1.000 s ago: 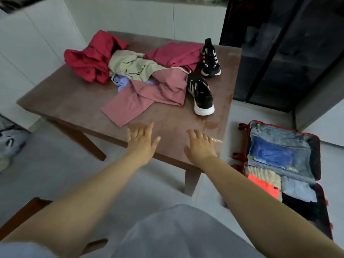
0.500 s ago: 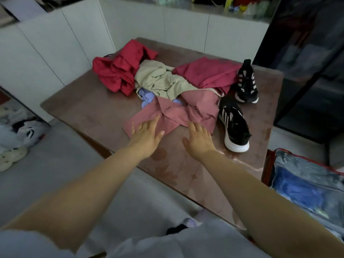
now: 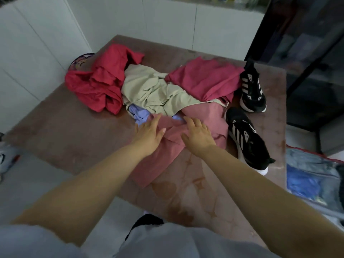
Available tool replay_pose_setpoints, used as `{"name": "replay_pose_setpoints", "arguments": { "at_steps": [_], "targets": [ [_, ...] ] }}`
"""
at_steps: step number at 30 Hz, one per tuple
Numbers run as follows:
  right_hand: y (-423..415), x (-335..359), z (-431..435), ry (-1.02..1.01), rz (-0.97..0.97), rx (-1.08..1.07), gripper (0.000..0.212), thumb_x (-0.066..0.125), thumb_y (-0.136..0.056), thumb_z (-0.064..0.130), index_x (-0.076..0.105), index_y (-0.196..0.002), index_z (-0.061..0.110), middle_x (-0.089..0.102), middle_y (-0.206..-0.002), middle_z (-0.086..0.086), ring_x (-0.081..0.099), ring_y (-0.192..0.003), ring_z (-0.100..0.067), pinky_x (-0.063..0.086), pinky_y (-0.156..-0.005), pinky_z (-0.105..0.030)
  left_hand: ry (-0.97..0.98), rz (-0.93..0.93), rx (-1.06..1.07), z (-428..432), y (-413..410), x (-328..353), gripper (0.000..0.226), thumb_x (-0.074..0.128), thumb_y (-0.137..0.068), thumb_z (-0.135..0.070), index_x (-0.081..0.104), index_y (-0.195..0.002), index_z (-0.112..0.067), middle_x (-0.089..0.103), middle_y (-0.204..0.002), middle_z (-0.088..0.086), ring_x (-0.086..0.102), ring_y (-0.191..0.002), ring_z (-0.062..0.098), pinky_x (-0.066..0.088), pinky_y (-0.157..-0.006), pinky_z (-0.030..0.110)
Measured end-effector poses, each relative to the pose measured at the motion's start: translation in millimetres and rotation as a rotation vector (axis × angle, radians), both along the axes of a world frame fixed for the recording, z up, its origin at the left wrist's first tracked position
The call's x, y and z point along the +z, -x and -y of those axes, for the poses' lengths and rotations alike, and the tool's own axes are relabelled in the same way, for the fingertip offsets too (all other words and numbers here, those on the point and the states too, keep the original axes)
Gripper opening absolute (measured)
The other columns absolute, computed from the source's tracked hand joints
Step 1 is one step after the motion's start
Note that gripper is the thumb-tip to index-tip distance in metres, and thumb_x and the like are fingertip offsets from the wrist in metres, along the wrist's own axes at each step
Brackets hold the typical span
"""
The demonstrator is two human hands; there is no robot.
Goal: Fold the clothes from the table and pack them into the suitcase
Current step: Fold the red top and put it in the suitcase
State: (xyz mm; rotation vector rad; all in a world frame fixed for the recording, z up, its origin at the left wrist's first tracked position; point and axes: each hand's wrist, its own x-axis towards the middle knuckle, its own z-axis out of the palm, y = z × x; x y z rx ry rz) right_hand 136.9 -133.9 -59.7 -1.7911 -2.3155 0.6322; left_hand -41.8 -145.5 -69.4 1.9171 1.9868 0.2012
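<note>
Both hands have advanced from the table edge onto the pink garment (image 3: 163,157). Left hand (image 3: 149,135) and right hand (image 3: 198,135) lie flat, fingers spread, grasping nothing, probably positioned to gather it. Beyond the fingertips sits the remaining pile; the suitcase (image 3: 314,175) stands right of the right-hand fingers.

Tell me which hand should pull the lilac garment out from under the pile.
Left, probably: the left hand has fingertips beside the lilac garment, while the right hand lies farther over on the pink garment.
</note>
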Motion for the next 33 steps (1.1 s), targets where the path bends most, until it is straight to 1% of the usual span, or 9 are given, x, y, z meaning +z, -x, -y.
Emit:
{"name": "replay_pose_setpoints", "arguments": {
  "at_steps": [3, 8, 12, 19, 24, 27, 30, 31, 33],
  "targets": [
    [5, 3, -30, -0.02, 0.025, -0.131, 0.053, 0.047, -0.095, 0.03, 0.031, -0.143, 0.012, 0.034, -0.144, -0.013, 0.035, -0.129, -0.033, 0.022, -0.108, -0.037, -0.023, 0.003, -0.111, -45, 9, 5, 0.057, 0.034, -0.1, -0.038, 0.011, -0.15, -0.024, 0.04, -0.145, 0.012, 0.033, -0.133, 0.032, 0.017, -0.111, 0.046],
    [5, 9, -67, -0.039, 0.009, -0.306, 0.056, 0.044, -0.096, 0.03, 0.027, -0.147, 0.015, 0.026, -0.153, -0.009, 0.027, -0.136, -0.033, 0.017, -0.112, -0.04, -0.051, 0.001, -0.302, -116, 8, 5, 0.057, 0.035, -0.099, -0.038, 0.013, -0.15, -0.024, 0.039, -0.145, 0.012, 0.031, -0.134, 0.034, 0.013, -0.113, 0.049],
    [-4, 12, -90, -0.06, 0.055, -0.378, 0.052, 0.041, -0.097, 0.029, 0.03, -0.146, 0.018, 0.026, -0.154, -0.005, 0.024, -0.138, -0.03, 0.014, -0.113, -0.041, -0.094, -0.015, -0.415, -157, -12, 7, 0.058, 0.039, -0.097, -0.039, 0.017, -0.149, -0.024, 0.041, -0.144, 0.01, 0.032, -0.134, 0.031, 0.013, -0.113, 0.047],
    [-13, 4, -144, 0.007, 0.075, -0.387, 0.057, 0.041, -0.098, 0.041, 0.021, -0.149, 0.028, 0.011, -0.158, -0.011, 0.011, -0.144, -0.031, 0.006, -0.117, -0.045, -0.091, 0.015, -0.413, -195, -28, 16, 0.057, 0.041, -0.098, -0.035, 0.018, -0.149, -0.024, 0.036, -0.147, 0.009, 0.028, -0.136, 0.029, 0.01, -0.115, 0.044],
    [-18, -11, -166, -0.01, 0.216, -0.217, 0.058, 0.038, -0.098, 0.043, 0.017, -0.15, 0.029, 0.005, -0.16, -0.005, 0.003, -0.146, -0.026, -0.001, -0.118, -0.042, -0.076, 0.052, -0.444, -216, -32, 1, 0.058, 0.047, -0.096, -0.035, 0.023, -0.148, -0.026, 0.037, -0.147, 0.005, 0.028, -0.137, 0.024, 0.008, -0.115, 0.046],
    [-23, -19, -169, -0.092, 0.114, -0.302, 0.063, 0.042, -0.097, 0.044, 0.016, -0.151, 0.026, 0.002, -0.159, -0.009, 0.004, -0.146, -0.028, 0.0, -0.117, -0.041, -0.096, 0.076, -0.425, -228, -38, -5, 0.058, 0.048, -0.095, -0.037, 0.024, -0.147, -0.027, 0.038, -0.147, 0.003, 0.028, -0.137, 0.023, 0.006, -0.116, 0.046],
    [-28, -21, -176, -0.094, -0.119, -0.639, 0.077, 0.047, -0.094, 0.045, 0.006, -0.152, 0.015, 0.003, -0.158, -0.019, 0.009, -0.144, -0.034, 0.005, -0.117, -0.042, -0.119, 0.09, -0.404, -240, -46, -4, 0.057, 0.048, -0.095, -0.037, 0.026, -0.146, -0.026, 0.039, -0.147, 0.002, 0.029, -0.137, 0.024, 0.005, -0.116, 0.045],
    [-29, -22, -180, -0.061, -0.17, -0.692, 0.08, 0.049, -0.094, 0.044, 0.003, -0.151, 0.012, 0.005, -0.157, -0.019, 0.01, -0.145, -0.033, 0.005, -0.118, -0.042, -0.12, 0.088, -0.404, -244, -49, -4, 0.057, 0.048, -0.095, -0.037, 0.026, -0.146, -0.025, 0.039, -0.146, 0.002, 0.03, -0.136, 0.024, 0.005, -0.116, 0.045],
    [-29, -25, -186, -0.027, -0.172, -0.637, 0.08, 0.05, -0.095, 0.036, 0.0, -0.151, 0.009, 0.008, -0.158, -0.014, 0.009, -0.146, -0.028, 0.003, -0.118, -0.042, -0.123, 0.076, -0.419, -250, -55, -3, 0.057, 0.048, -0.095, -0.037, 0.026, -0.147, -0.025, 0.039, -0.146, 0.002, 0.031, -0.136, 0.026, 0.006, -0.116, 0.046]
  ]
}}
